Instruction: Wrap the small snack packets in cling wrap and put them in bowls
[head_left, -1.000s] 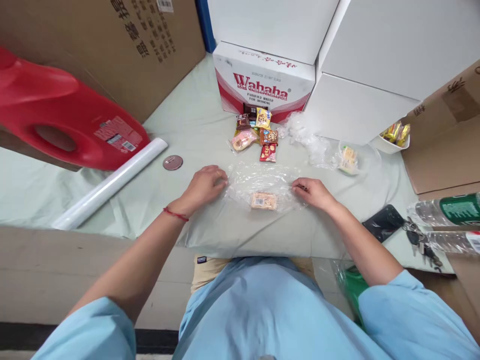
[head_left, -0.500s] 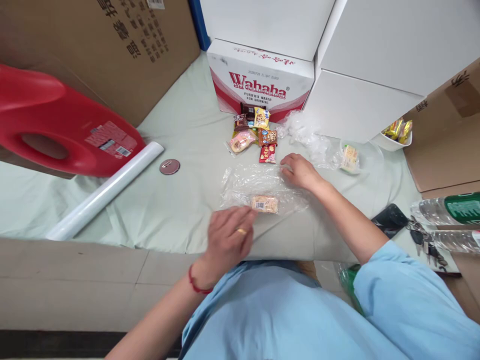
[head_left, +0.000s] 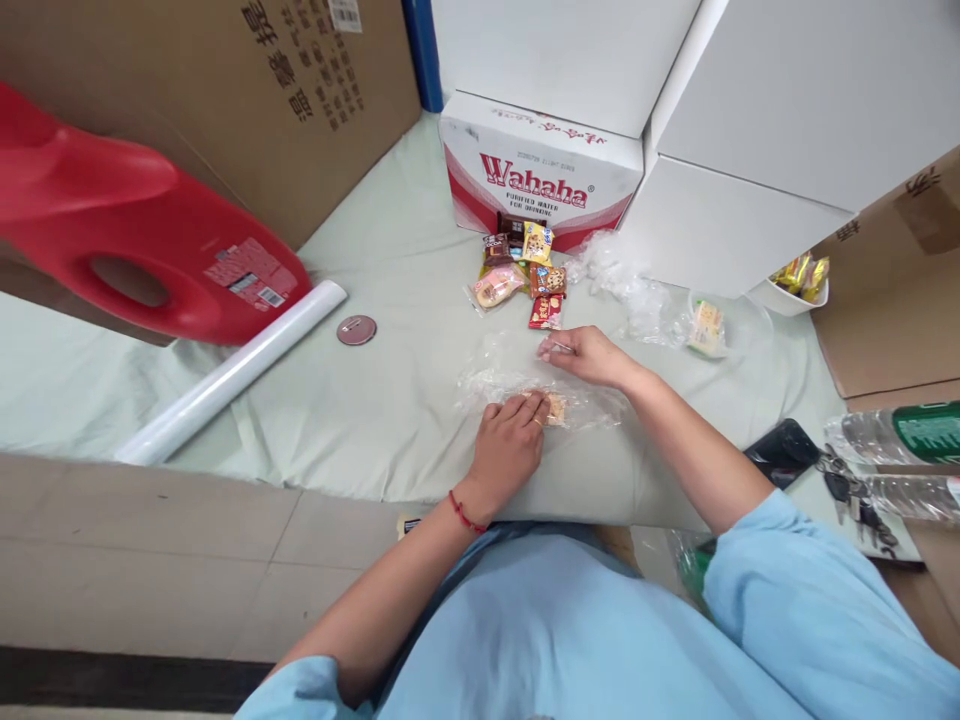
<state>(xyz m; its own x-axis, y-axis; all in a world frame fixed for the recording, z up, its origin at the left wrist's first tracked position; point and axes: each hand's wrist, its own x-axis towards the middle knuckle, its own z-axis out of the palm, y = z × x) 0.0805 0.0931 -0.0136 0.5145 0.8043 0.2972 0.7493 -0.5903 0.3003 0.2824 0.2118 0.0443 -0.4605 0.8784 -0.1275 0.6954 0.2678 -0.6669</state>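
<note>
A small wrapped snack bar (head_left: 556,408) rests on a crumpled sheet of clear plastic film (head_left: 487,375) in front of me. Across the left part of the bar lies my left hand (head_left: 511,432), fingers stretched out and palm down; they hide much of it. My right hand (head_left: 585,356) pinches the film's far right edge between thumb and fingers and lifts it slightly. Just beyond that hand is a pile of packaged snacks, with a red packet (head_left: 546,312) closest and a pink-wrapped biscuit (head_left: 496,288) beside it.
A Wahaha carton (head_left: 540,180) stands behind the snacks. Crumpled clear plastic (head_left: 622,285) and another wrapped snack (head_left: 706,328) lie to the right. On the left are a plastic roll (head_left: 232,375), a round badge (head_left: 356,330) and a red jug (head_left: 172,240). Bottles (head_left: 870,437) lie right.
My left hand has moved right and forward onto the snack bar. My right hand has closed on the film's edge and raised it a little. The view has shifted slightly.
</note>
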